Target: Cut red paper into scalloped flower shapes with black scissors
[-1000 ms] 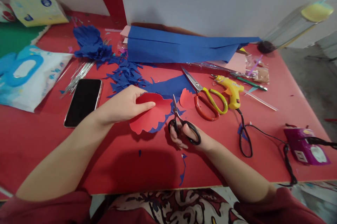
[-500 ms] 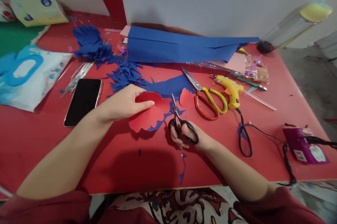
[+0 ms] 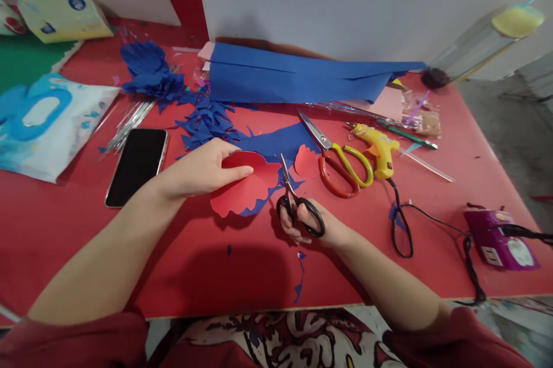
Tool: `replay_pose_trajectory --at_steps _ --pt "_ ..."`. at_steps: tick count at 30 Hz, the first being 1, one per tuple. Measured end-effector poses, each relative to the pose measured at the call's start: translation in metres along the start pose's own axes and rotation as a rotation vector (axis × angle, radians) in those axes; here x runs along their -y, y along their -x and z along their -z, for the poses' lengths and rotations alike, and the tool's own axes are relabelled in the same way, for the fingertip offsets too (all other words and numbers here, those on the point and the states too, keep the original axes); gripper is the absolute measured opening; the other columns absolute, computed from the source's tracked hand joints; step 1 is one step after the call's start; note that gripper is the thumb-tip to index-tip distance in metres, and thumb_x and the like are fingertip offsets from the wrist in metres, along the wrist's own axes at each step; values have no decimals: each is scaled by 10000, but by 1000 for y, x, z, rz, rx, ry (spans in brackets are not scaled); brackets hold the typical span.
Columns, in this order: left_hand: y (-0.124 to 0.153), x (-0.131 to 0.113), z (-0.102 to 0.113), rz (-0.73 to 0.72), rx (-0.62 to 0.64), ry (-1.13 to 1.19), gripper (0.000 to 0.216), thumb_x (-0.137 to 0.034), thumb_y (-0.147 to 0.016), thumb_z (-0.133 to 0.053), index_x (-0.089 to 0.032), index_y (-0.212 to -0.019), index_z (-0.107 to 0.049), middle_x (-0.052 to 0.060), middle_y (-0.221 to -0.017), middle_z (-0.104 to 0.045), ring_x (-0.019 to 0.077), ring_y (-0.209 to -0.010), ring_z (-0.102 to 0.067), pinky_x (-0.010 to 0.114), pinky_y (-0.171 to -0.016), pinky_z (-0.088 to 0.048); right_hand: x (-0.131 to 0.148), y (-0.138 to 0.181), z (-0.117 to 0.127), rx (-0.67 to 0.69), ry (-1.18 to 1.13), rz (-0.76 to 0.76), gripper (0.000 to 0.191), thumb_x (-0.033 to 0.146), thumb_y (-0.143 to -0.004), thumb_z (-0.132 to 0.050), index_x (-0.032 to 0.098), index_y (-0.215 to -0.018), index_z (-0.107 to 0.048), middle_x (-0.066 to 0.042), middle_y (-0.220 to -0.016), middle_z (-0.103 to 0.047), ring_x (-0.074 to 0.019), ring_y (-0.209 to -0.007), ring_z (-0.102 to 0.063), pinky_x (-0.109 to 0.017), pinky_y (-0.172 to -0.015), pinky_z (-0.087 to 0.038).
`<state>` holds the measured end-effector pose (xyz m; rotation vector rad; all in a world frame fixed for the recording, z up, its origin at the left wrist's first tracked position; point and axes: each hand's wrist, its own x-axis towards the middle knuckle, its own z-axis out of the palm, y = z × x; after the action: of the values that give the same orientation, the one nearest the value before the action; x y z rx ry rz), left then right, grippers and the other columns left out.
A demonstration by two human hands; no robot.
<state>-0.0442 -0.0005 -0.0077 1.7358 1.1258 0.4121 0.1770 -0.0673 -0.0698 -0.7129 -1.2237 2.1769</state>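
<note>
My left hand (image 3: 211, 169) pinches a red scalloped paper petal (image 3: 244, 186) between thumb and fingers. Blue paper (image 3: 259, 205) shows under the petal's lower right edge. In my right hand (image 3: 319, 224) is a small pair of black-handled scissors (image 3: 288, 189), its blades pointing away from me, just right of the petal. A smaller red paper petal (image 3: 306, 162) lies on the table beyond the scissors. Behind my hands rests a flat blue paper strip (image 3: 280, 140), with a heap of blue paper scraps (image 3: 207, 123) to its left.
Larger scissors (image 3: 341, 160) with red and yellow handles lie beside a yellow glue gun (image 3: 378, 146) and its black cord. A phone (image 3: 137, 168) and a wipes pack (image 3: 56, 126) are left. Folded blue paper (image 3: 294, 77) lies along the wall. A purple box (image 3: 499, 239) sits at right.
Almost nothing differs. The small scissors and the red petal have shifted very slightly to the left; both hands keep their hold.
</note>
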Motion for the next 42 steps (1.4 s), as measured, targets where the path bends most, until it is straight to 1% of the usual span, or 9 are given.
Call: replay_pose_trajectory --at_steps 2,5,10,16,25,29,36,39,42 --pt "0 2 0 11 6 -11 160 -306 -768 -563 -169 -744 -642 -32 -726 -682 113 -622 -597 188 -574 -477 -1 0 -1 19 -6 17 520 656 -795 -493 159 -654 -435 69 -519 -392 -32 -364 -320 -198 -390 -326" --pt "1 3 1 38 28 -13 193 -332 -763 -565 -161 -694 -621 -24 -667 -662 112 -572 -576 194 -532 -463 -3 -1 -1 47 -37 45 509 642 -812 -483 156 -664 -445 65 -519 -389 -43 -390 -337 -203 -413 -335" --pt "1 2 0 47 54 4 194 -327 -755 -563 -159 -664 -601 -27 -647 -645 100 -551 -556 191 -522 -457 -5 -2 1 86 -56 56 498 631 -822 -478 152 -688 -457 56 -541 -418 -40 -391 -334 -205 -421 -340" --pt "0 0 0 37 37 -5 200 -329 -743 -554 -158 -649 -595 -28 -624 -631 97 -536 -540 190 -507 -447 -6 0 2 73 -90 37 492 634 -813 -492 156 -700 -453 63 -537 -397 -45 -397 -327 -202 -414 -331" --pt "-1 2 -2 32 28 -7 197 -331 -752 -557 -156 -684 -617 -21 -651 -654 108 -564 -561 196 -529 -457 -5 0 1 42 -110 11 499 642 -792 -515 154 -704 -459 71 -537 -402 -29 -369 -302 -194 -397 -326" --pt "-1 0 -2 17 17 4 179 -312 -748 -557 -161 -667 -609 -32 -648 -651 99 -562 -553 184 -530 -452 -4 0 0 21 -100 11 504 647 -785 -519 155 -692 -456 78 -519 -391 -26 -356 -290 -187 -383 -320" --pt "-1 -2 -1 32 28 16 159 -299 -745 -556 -166 -682 -617 -37 -677 -665 102 -580 -578 180 -542 -465 -3 0 1 9 -72 -21 519 661 -768 -525 158 -674 -446 84 -503 -392 -22 -341 -281 -179 -360 -297" --pt "0 0 1 63 43 5 174 -319 -743 -563 -165 -691 -623 -24 -677 -673 114 -577 -588 192 -540 -472 -4 1 2 17 -72 -22 521 662 -767 -525 155 -671 -454 81 -504 -395 -23 -343 -284 -184 -365 -310" --pt "0 2 2 62 59 4 163 -316 -739 -571 -167 -717 -634 -19 -699 -679 118 -587 -600 188 -540 -473 -5 1 2 50 -92 -7 523 665 -772 -515 153 -679 -465 77 -513 -399 -29 -356 -296 -194 -383 -329"
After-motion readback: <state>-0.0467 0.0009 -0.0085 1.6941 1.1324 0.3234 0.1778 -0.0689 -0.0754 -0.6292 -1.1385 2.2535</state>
